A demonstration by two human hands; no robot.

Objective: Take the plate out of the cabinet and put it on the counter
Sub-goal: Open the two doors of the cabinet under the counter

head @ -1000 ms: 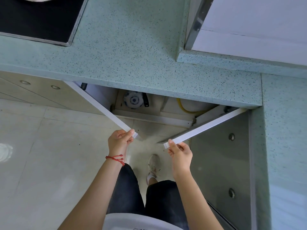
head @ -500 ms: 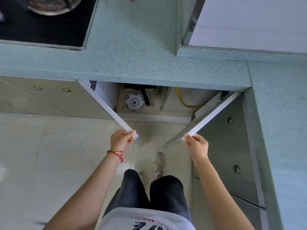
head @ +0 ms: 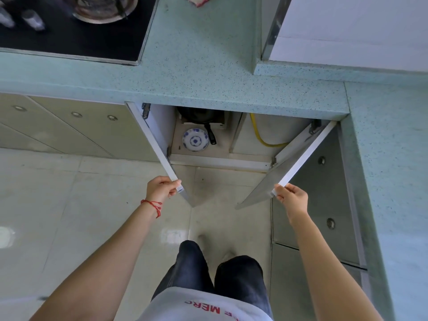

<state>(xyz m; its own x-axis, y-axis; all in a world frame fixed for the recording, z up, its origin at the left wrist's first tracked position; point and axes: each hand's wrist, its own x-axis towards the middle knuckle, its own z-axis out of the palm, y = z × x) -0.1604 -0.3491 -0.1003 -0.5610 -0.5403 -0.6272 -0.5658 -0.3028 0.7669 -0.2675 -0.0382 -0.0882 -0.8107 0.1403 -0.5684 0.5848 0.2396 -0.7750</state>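
Note:
A white plate with a blue pattern point(head: 195, 140) lies flat on the floor of the open cabinet under the speckled green counter point(head: 208, 72). My left hand point(head: 162, 188) grips the free edge of the left cabinet door point(head: 152, 140). My right hand point(head: 293, 196) grips the free edge of the right cabinet door point(head: 303, 156). Both doors stand swung wide outward. Both hands are well in front of the plate, with the cabinet's sill between them and it.
A dark pan with a black handle point(head: 209, 133) sits just behind and right of the plate. A yellow hose point(head: 261, 137) curves in the right compartment. A black stove point(head: 76, 31) with a burner is set in the counter at upper left. Drawer fronts point(head: 324, 193) line the right.
Both doors have swung further open, and my hands have moved apart with them. The view has pulled back, so more of the cabinet's inside and the pan show.

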